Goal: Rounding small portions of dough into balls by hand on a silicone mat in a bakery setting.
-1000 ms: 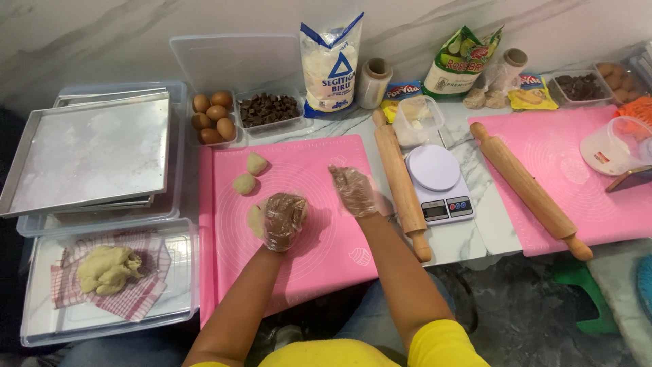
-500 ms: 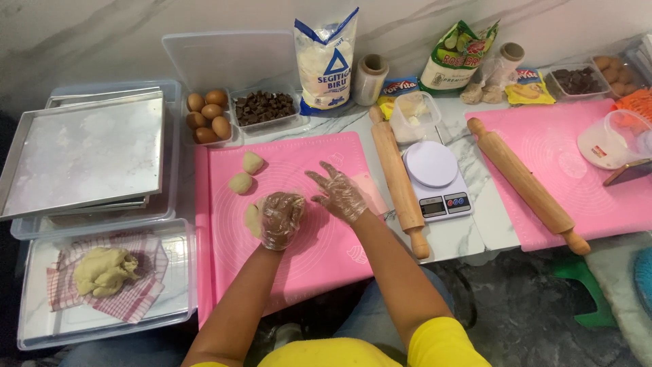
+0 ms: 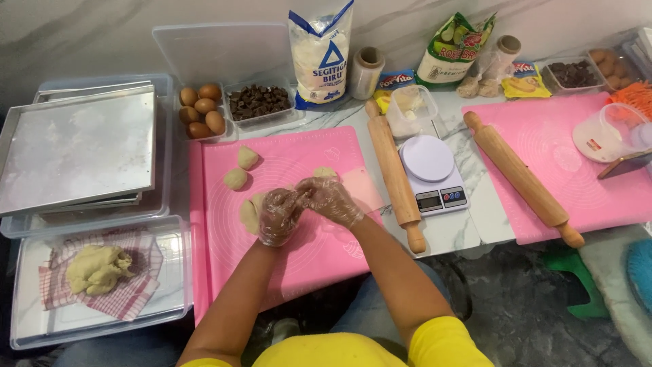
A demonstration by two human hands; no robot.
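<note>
Both my hands wear clear plastic gloves and meet over the pink silicone mat. My left hand is curled like a fist, resting beside a flattened dough piece. The fingers of my right hand touch the left hand's fingertips; whether anything is pinched between them is hidden. Two small dough balls lie on the mat's upper left. Another dough piece sits just beyond my right hand, next to a pale pink card.
A rolling pin and a white kitchen scale lie right of the mat. A second pink mat with a rolling pin is further right. Eggs, chocolate chunks, a flour bag, metal trays and a dough lump on checked cloth sit left and behind.
My right hand has come left from open above the mat and now touches my left hand's fingertips. The left hand has stayed curled beside the dough.
</note>
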